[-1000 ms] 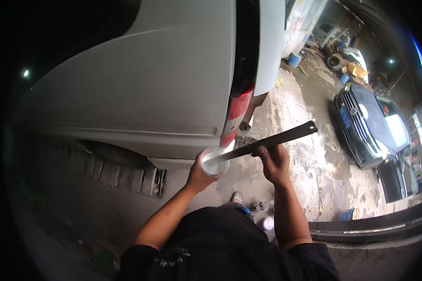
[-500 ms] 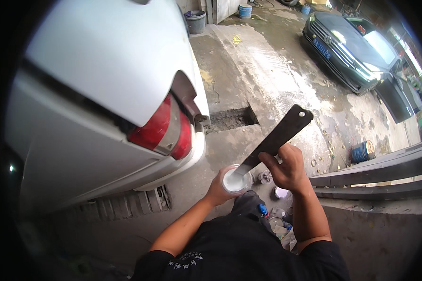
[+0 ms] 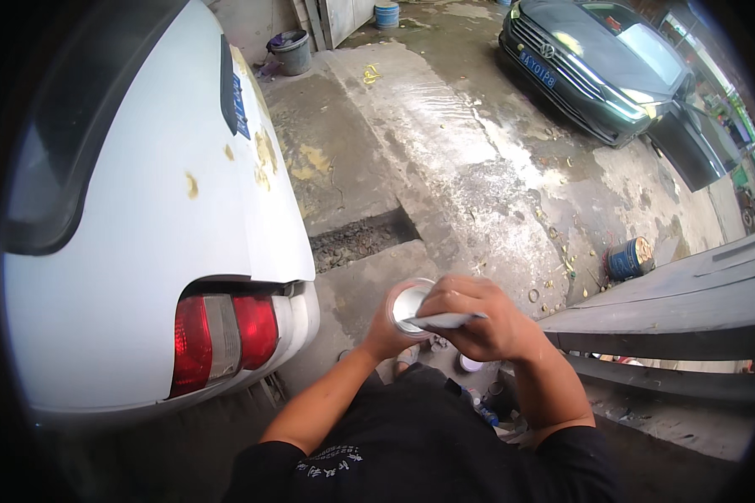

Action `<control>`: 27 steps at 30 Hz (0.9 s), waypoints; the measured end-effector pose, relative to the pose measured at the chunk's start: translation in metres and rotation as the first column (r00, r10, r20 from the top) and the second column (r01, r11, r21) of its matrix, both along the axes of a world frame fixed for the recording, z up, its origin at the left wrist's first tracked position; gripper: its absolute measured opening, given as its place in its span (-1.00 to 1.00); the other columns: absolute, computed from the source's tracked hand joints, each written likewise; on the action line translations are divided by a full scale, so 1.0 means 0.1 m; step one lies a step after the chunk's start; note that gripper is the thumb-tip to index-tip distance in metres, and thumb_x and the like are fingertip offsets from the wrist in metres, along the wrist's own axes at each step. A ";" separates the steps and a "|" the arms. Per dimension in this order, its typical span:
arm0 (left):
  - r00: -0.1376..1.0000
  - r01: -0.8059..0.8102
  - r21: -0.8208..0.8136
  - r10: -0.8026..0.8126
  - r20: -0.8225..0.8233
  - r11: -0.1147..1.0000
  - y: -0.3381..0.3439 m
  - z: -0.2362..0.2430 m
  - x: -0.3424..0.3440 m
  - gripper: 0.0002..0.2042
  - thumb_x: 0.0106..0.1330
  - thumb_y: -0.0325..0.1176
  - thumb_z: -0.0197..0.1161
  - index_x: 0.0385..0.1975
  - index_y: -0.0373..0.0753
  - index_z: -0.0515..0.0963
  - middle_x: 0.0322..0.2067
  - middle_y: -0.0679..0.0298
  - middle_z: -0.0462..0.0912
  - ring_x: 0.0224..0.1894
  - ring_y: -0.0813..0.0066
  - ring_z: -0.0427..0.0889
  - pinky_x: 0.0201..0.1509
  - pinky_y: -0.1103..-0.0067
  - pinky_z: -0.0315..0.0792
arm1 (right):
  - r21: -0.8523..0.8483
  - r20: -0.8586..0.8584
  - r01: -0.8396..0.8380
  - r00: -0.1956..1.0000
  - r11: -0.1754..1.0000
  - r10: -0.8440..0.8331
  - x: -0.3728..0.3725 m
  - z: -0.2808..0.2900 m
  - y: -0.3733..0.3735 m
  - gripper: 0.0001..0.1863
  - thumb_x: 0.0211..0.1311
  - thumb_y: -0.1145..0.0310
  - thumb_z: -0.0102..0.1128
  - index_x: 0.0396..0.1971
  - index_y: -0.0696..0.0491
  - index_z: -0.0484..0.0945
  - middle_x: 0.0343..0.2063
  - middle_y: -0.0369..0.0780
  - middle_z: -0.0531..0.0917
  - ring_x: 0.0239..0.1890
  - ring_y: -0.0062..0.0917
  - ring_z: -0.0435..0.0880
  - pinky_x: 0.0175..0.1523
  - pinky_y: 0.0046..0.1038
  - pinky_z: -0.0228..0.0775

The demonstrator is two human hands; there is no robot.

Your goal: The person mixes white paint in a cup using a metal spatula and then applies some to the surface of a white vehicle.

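Observation:
In front of my body, my left hand (image 3: 379, 325) is wrapped round a small clear cup (image 3: 395, 315). White paint-like liquid (image 3: 408, 302) shows inside it. My right hand (image 3: 484, 317) grips a flat stirring stick (image 3: 450, 320) over the cup's right side. The stick is seen nearly edge-on, with one end at the cup's mouth. How deep that end reaches into the liquid I cannot tell. To the left stands a white car (image 3: 159, 243) with a red and clear tail light (image 3: 225, 342) and yellowish patches (image 3: 264, 159) on its rear.
A rectangular pit (image 3: 362, 239) is cut in the concrete floor ahead. A grey bench-like ledge (image 3: 671, 306) runs along the right, with a blue bucket (image 3: 627, 260) beyond it. A dark car (image 3: 596, 67) stands far right, a grey bucket (image 3: 290, 52) far left. Containers lie by my feet.
My view has shifted, showing more of the white car's rear. The stick has swung from slanting up and away to nearly edge-on, and my right hand has moved in over the cup.

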State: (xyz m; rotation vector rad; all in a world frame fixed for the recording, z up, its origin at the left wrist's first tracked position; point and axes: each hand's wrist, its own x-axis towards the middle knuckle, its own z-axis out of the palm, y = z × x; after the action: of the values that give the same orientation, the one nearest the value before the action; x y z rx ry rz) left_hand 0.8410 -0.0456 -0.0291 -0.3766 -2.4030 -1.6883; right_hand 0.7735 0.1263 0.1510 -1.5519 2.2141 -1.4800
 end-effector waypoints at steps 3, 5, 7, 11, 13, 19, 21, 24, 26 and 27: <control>0.994 -0.016 0.007 0.015 0.113 1.000 0.02 0.13 -0.33 -0.15 -0.18 -0.28 0.63 0.17 -0.25 0.29 0.08 0.10 0.43 0.14 0.21 0.46 0.23 0.37 0.35 | -0.023 0.049 0.191 0.981 0.981 -0.190 -0.41 0.03 0.41 -0.85 0.06 0.57 0.29 -0.34 0.15 0.57 -0.47 -0.15 0.63 -0.41 -0.32 0.64 -0.29 -0.40 0.43; 0.993 0.014 0.014 -0.015 0.120 1.000 0.11 0.10 -0.58 -0.15 -0.19 -0.28 0.62 0.17 -0.26 0.28 0.08 0.10 0.41 0.15 0.19 0.44 0.23 0.37 0.33 | -0.019 0.081 0.405 0.912 0.914 -0.402 -0.66 0.18 0.43 -0.90 0.10 0.56 0.28 -0.36 0.18 0.56 -0.51 -0.14 0.64 -0.45 -0.38 0.63 -0.33 -0.45 0.39; 0.998 0.006 0.012 -0.007 0.064 1.000 0.18 0.06 -0.91 -0.17 -0.17 -0.29 0.61 0.16 -0.26 0.28 0.07 0.10 0.43 0.13 0.20 0.46 0.22 0.37 0.35 | 0.013 -0.105 0.461 0.883 0.887 -0.458 -0.95 0.06 0.34 -0.89 0.10 0.56 0.28 -0.35 0.16 0.55 -0.50 -0.12 0.63 -0.47 -0.29 0.62 -0.35 -0.40 0.39; 0.989 -0.146 0.061 0.147 -0.013 0.987 0.14 -0.07 -1.51 -0.22 -0.12 -0.35 0.58 0.15 -0.26 0.29 0.05 0.11 0.46 0.08 0.25 0.52 0.15 0.41 0.41 | -0.058 -0.132 0.633 0.762 0.772 -0.634 -1.27 -0.25 0.13 -0.87 0.05 0.60 0.25 -0.38 0.15 0.52 -0.56 -0.10 0.54 -0.54 -0.20 0.54 -0.44 -0.31 0.34; 0.995 -0.101 0.165 0.104 -0.008 0.981 0.14 -0.17 -1.90 -0.19 -0.12 -0.29 0.60 0.17 -0.25 0.29 0.06 0.10 0.48 0.10 0.21 0.51 0.16 0.40 0.40 | -0.074 -0.207 0.667 0.717 0.741 -0.666 -1.44 -0.23 0.02 -0.85 0.05 0.64 0.25 -0.35 0.16 0.53 -0.58 -0.12 0.53 -0.59 -0.28 0.53 -0.45 -0.37 0.34; 1.000 0.000 0.282 -0.001 0.002 0.959 -0.04 -0.22 -2.96 -0.17 -0.12 -0.30 0.59 0.19 -0.28 0.27 0.07 0.07 0.45 0.14 0.16 0.47 0.23 0.36 0.34 | -0.033 -0.311 0.594 0.759 0.804 -0.572 -2.46 0.08 -0.44 -0.88 0.08 0.60 0.27 -0.36 0.16 0.54 -0.54 -0.12 0.58 -0.51 -0.25 0.58 -0.41 -0.34 0.38; 1.000 0.012 0.248 -0.010 -0.008 0.969 -0.19 -0.30 -3.26 -0.16 -0.12 -0.29 0.59 0.20 -0.29 0.25 0.08 0.06 0.44 0.14 0.10 0.46 0.23 0.35 0.34 | 0.071 -0.285 0.439 0.869 0.895 -0.404 -2.67 -0.05 -0.52 -0.87 0.06 0.60 0.28 -0.36 0.16 0.55 -0.52 -0.11 0.58 -0.46 -0.22 0.60 -0.39 -0.34 0.38; 0.997 0.032 0.209 -0.046 0.064 0.977 -0.29 -0.15 -3.63 -0.15 -0.12 -0.32 0.60 0.21 -0.28 0.25 0.12 0.10 0.43 0.18 0.28 0.43 0.26 0.40 0.31 | 0.087 -0.206 0.572 0.811 0.815 -0.547 -3.12 0.02 -0.24 -0.86 0.06 0.60 0.28 -0.35 0.16 0.57 -0.51 -0.12 0.62 -0.48 -0.26 0.62 -0.40 -0.36 0.39; 0.996 0.063 0.210 -0.074 0.044 0.976 -0.35 -0.12 -3.89 -0.17 -0.11 -0.32 0.60 0.20 -0.28 0.27 0.11 0.10 0.44 0.17 0.29 0.44 0.26 0.41 0.31 | -0.082 0.035 0.682 0.731 0.727 -0.681 -3.47 0.11 -0.36 -0.86 0.04 0.61 0.28 -0.36 0.17 0.56 -0.50 -0.11 0.63 -0.48 -0.23 0.61 -0.36 -0.34 0.39; 0.996 0.080 0.213 -0.088 0.032 0.974 -0.38 -0.10 -4.01 -0.18 -0.10 -0.31 0.60 0.20 -0.28 0.27 0.10 0.10 0.45 0.17 0.29 0.45 0.26 0.41 0.31 | 0.038 0.021 0.655 0.755 0.755 -0.656 -3.60 0.21 -0.48 -0.87 0.04 0.61 0.27 -0.37 0.18 0.54 -0.50 -0.11 0.62 -0.42 -0.23 0.62 -0.32 -0.32 0.40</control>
State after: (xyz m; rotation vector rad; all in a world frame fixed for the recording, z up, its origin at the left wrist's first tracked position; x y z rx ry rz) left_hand 0.4400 -0.0836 -0.0393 -0.4191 -2.2340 -1.9838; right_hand 0.4131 0.0781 0.1721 -0.7220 2.9149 -1.5616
